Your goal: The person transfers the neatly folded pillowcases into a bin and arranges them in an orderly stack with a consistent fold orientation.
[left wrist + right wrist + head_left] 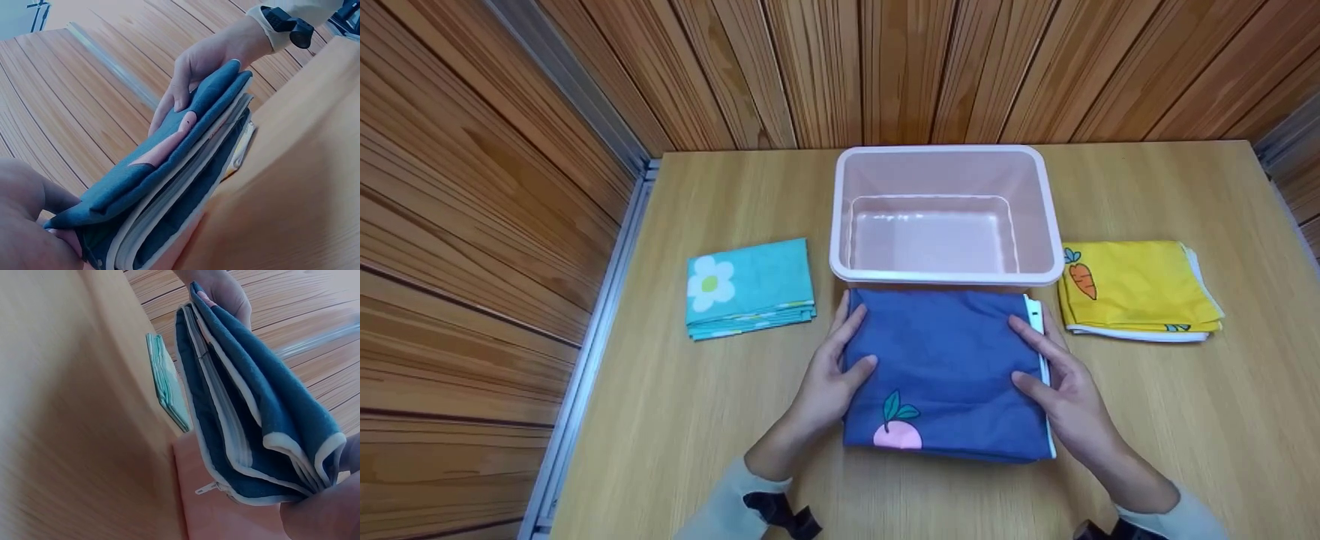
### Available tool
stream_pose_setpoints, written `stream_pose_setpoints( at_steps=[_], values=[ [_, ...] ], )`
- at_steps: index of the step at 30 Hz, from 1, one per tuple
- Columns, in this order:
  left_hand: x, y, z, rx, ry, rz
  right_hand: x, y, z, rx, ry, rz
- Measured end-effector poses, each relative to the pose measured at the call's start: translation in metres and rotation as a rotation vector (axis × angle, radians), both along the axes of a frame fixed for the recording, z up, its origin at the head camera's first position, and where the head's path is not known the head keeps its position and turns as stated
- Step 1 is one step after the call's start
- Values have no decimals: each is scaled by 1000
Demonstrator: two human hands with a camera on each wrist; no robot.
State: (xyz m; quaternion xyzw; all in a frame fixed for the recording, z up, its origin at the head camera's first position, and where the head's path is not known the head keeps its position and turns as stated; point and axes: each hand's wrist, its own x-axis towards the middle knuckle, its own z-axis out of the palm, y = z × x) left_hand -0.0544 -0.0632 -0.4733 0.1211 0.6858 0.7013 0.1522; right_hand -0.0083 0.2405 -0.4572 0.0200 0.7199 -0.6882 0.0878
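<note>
A folded navy-blue zippered fabric cover (952, 345), printed with a pink fruit and green leaves, is held between both hands in the head view. My left hand (829, 382) grips its left edge, thumb on top and the other fingertips at the far left corner. On the opposite side my right hand (1072, 401) grips the white-trimmed edge the same way. Both wrist views show stacked layers with pale edging, raised above the table; a small zipper pull (206, 488) hangs from the cover in the right wrist view.
Just beyond the cover stands a pale pink plastic bin (945, 277) with nothing inside. A folded turquoise cloth (765, 277) with a white flower lies to the left. Right of the bin lies a folded yellow cloth (1140, 281) with carrots. Wood-panelled walls (900, 75) border the table.
</note>
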Motion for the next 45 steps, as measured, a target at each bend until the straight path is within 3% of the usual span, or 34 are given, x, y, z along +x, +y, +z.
stream_pose_setpoints(
  at_steps=[15,26,45],
  values=[
    [-5,1,8,57,14,-4,-3,3,8,-48,0,0],
    [-8,1,15,55,42,-6,-6,3,16,-82,54,7],
    [-14,2,28,41,31,10,-12,5,25,-67,45,-2]
  ],
)
